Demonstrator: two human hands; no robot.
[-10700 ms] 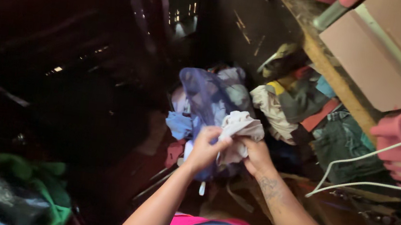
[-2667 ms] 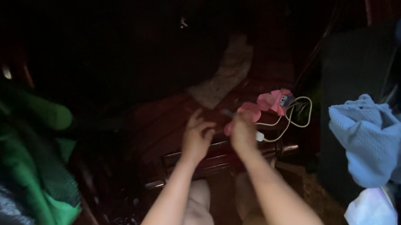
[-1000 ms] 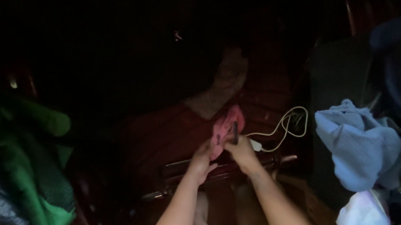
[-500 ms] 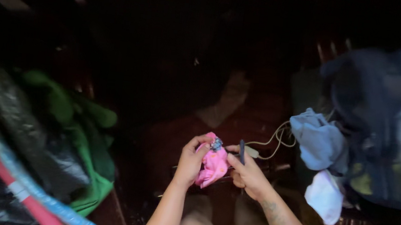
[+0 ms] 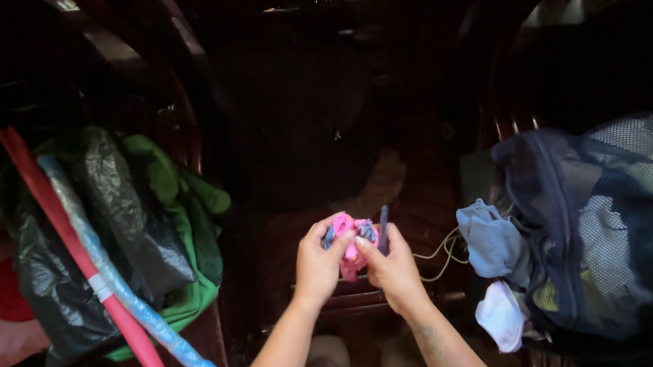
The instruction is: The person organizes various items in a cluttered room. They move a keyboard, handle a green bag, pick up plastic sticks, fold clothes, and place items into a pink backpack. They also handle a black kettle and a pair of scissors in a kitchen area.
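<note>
My left hand and my right hand meet at the lower middle of the head view, both gripping a small bunched pink cloth with a blue patch. A thin dark strap or stick stands up from my right hand's fingers. A cream cord trails to the right from behind my right hand. My knees show below my forearms.
A dark blue mesh laundry bag full of clothes sits at right, with a light blue garment and a white cloth beside it. At left lie a green cloth, black plastic bags, and red and blue wrapped poles. Dark wooden furniture lies ahead.
The view has swung left and the mesh bag now shows fully at right. The pink cloth has been gathered tighter between both hands, which sit closer together.
</note>
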